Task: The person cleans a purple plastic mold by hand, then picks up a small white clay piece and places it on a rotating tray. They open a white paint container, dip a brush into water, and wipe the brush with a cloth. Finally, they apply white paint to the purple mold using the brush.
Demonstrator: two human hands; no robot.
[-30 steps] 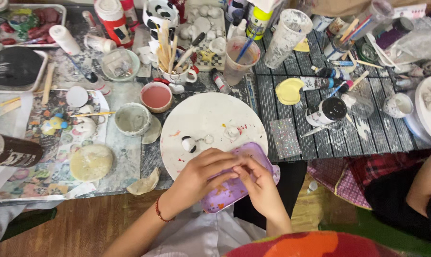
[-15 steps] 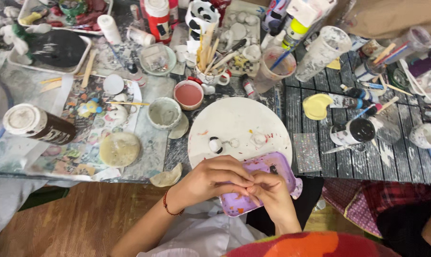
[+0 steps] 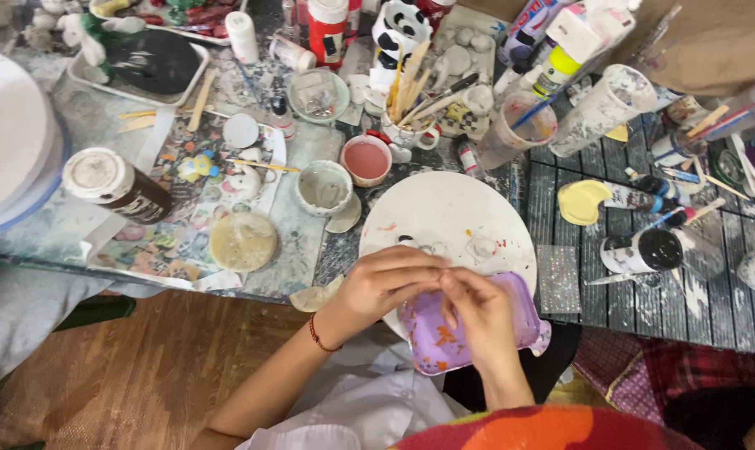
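My left hand (image 3: 388,282) and my right hand (image 3: 475,317) meet fingertip to fingertip over a purple plastic tray (image 3: 523,321) speckled with orange paint. Both hands pinch something small between them; what it is stays hidden by the fingers. A red string bracelet circles my left wrist. The tray rests half on a round white palette (image 3: 448,212) with paint smears, at the near edge of the table.
A pink-filled cup (image 3: 366,158), a grey-white cup (image 3: 324,186), a mug of brushes (image 3: 412,98), paint bottles and jars crowd the table. A brown jar (image 3: 113,183) lies at left. A dark slatted board (image 3: 644,292) with paint tubes sits right. Wooden floor below.
The view has shifted so the table items sit further right and lower. My hands stay together over the purple tray, fingers working at the same spot.
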